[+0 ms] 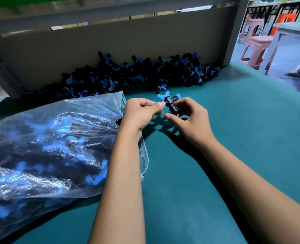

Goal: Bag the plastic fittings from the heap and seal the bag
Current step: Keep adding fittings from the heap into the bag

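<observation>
A black tee fitting with blue wing nuts (pixel 170 102) is held just above the green table between both hands. My left hand (pixel 142 111) pinches its left blue end and my right hand (pixel 189 117) grips its lower black stem. A long heap of black and blue fittings (pixel 128 76) lies along the back wall. A clear plastic bag (pixel 48 147), holding several fittings, lies on the left with its mouth toward my left hand.
The green table top (pixel 234 129) stretches right of my hands to an edge on the far right. A grey back panel (pixel 110 41) stands behind the heap. Pink stools (pixel 256 46) and a white table stand beyond the right edge.
</observation>
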`<move>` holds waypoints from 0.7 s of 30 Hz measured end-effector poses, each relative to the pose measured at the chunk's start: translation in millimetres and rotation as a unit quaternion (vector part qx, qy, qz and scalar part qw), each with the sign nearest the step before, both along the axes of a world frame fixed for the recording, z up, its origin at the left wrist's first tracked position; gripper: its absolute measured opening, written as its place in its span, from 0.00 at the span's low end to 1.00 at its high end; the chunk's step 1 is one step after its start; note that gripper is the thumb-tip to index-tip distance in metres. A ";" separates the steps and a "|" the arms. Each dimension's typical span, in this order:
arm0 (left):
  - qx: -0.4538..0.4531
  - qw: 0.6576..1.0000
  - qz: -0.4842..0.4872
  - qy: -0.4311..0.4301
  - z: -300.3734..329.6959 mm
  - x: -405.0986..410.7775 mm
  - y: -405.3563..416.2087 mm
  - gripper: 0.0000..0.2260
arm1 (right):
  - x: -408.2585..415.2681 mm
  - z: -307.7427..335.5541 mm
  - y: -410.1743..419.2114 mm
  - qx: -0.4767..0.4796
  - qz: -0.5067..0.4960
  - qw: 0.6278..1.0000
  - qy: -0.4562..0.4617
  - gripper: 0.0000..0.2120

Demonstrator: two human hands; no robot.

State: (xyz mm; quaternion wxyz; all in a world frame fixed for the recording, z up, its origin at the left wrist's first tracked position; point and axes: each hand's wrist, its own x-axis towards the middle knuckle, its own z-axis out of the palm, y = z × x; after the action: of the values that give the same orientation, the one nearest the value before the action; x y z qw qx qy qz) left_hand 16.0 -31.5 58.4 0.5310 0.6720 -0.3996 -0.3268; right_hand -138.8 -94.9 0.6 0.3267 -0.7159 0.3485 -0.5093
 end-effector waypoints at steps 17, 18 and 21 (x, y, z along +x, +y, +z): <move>-0.109 0.990 0.011 0.088 33.7 3.9 8.2 0.19 | 0.4 15.4 5.0 0.499 0.196 0.711 -0.456 0.16; -0.115 0.989 0.007 0.090 36.6 4.1 9.5 0.18 | 0.6 14.8 4.4 0.502 0.194 0.712 -0.452 0.15; -0.134 0.987 -0.004 0.089 46.5 2.6 14.8 0.18 | 4.2 12.2 7.5 0.460 0.175 0.787 -0.371 0.13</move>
State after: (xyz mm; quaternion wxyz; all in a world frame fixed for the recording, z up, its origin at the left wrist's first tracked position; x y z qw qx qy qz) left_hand 18.6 -16.7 104.9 0.6487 0.5611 -0.3935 -0.3308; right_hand -134.6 -87.4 12.8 0.8049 -0.2855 0.2624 -0.4491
